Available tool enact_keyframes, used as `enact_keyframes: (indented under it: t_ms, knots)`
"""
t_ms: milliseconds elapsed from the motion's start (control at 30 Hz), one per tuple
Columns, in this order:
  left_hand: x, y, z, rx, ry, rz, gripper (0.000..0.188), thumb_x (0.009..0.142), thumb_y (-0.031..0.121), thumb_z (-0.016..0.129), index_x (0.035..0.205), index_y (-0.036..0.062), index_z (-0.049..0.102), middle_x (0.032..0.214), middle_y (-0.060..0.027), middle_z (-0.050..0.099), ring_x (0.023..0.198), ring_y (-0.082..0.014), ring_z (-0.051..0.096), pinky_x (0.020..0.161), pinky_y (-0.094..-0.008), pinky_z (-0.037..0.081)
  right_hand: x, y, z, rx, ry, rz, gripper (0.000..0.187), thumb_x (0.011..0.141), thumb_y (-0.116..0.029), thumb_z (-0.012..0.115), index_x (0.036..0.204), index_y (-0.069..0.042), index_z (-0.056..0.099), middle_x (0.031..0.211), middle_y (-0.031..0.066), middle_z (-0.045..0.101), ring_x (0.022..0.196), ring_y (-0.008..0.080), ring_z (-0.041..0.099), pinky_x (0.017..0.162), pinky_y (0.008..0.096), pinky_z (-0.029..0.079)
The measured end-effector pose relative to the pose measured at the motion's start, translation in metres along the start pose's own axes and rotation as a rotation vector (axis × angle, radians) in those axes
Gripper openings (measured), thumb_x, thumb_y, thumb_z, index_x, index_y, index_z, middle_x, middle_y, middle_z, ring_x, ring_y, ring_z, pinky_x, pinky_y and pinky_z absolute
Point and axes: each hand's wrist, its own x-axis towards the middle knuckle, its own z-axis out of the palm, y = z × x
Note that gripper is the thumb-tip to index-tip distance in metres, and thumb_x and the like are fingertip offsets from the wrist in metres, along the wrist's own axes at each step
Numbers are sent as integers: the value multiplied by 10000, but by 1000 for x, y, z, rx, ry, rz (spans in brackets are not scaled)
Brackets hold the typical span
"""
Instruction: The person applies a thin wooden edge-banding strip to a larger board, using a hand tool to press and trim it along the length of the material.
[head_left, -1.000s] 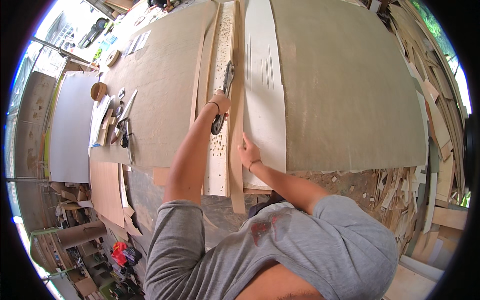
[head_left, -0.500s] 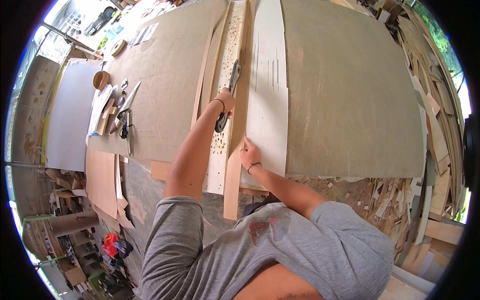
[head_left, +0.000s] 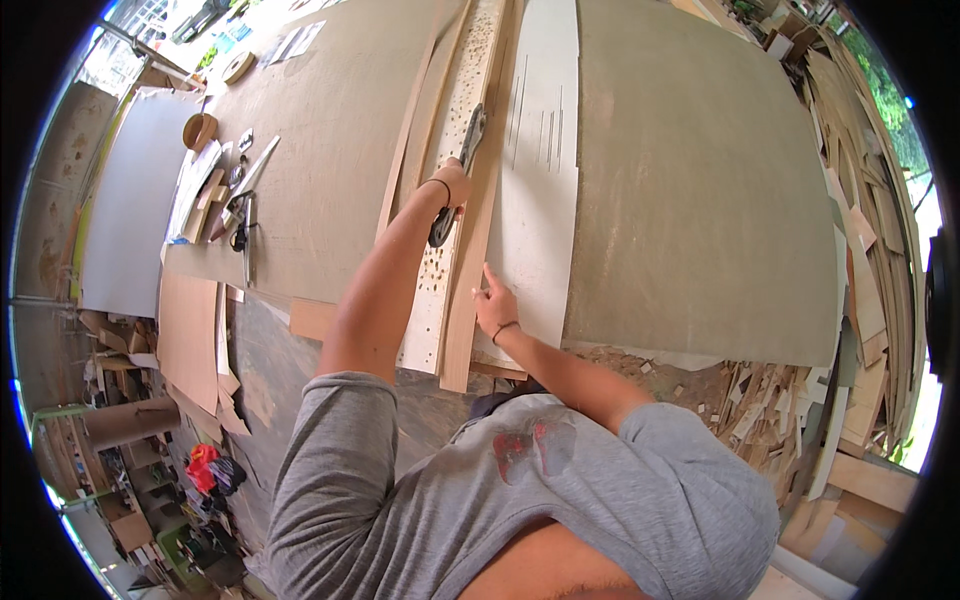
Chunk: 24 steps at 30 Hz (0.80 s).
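On the bench (head_left: 700, 200), the left hand (head_left: 454, 184) clasps a black tool (head_left: 473, 135); weak pressure from the spread right hand (head_left: 496, 305) could let the wood strip (head_left: 460, 335) slip.

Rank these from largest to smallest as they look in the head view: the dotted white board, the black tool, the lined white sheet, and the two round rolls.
1. Lined white sheet
2. Dotted white board
3. Black tool, partly hidden by the left hand
4. Nearer roll and farther roll: too alike to rank

A brown tabletop (head_left: 700, 200) carries a speckled white board (head_left: 468, 85), white sheet (head_left: 540, 210) and brown roll (head_left: 197, 136).
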Motion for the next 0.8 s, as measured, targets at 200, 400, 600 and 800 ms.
enact_keyframes:
  t_ms: [200,400,600,800]
  knots:
    - [3,8,-3,4,-43,22,231,796,17,427,988,-102,377,645,-113,612,535,-178,592,484,-353,461,11,2,4,-48,105,-59,494,706,-124,560,1188,-73,468,659,136,586,641,290,573,635,381,451]
    - [13,-11,2,285,6,74,249,773,50,500,939,-95,386,662,-127,611,577,-209,606,508,-362,465,40,-7,9,-128,139,-128,474,687,-119,529,1153,-46,492,750,169,604,712,308,584,694,389,451]
    - [-52,41,-21,-250,124,-119,272,794,-5,439,1022,-115,340,678,-166,592,557,-223,603,473,-372,480,101,-1,-8,-29,139,-35,497,719,-122,566,1199,-57,458,605,87,569,526,157,536,543,299,446]
    - [-47,29,-13,-259,36,-128,269,792,-46,416,1031,-124,320,703,-183,587,551,-224,600,434,-354,470,5,4,4,-47,-16,2,600,726,-165,557,1281,-77,350,601,114,554,565,226,548,604,337,445]
